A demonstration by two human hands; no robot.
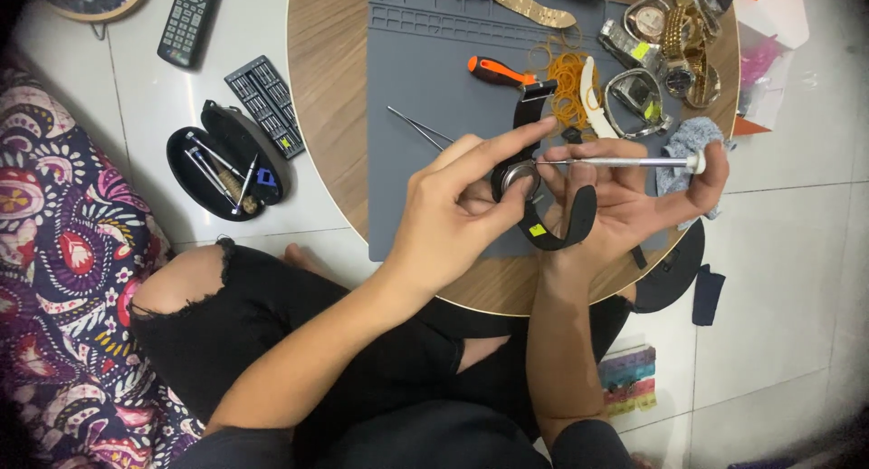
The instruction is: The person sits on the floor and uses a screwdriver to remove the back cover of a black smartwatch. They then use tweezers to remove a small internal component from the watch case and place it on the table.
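My left hand (462, 202) grips a black-strapped wristwatch (520, 181) by its round metal case, index finger stretched over the top. My right hand (625, 193) holds a thin silver screwdriver (625, 162) lying sideways, its tip touching the watch case and its white end cap against my fingers. The watch's lower strap curls over my right palm. Both hands hover above a grey work mat (425, 89) on a round wooden table (330, 89).
On the mat lie an orange-handled tool (496, 70), tweezers (418, 128), orange rubber bands (570, 75), several watches (665, 43) and a grey cloth (688, 138). On the tiled floor sit an open black tool case (226, 166), a bit holder (265, 102) and a remote control (188, 18).
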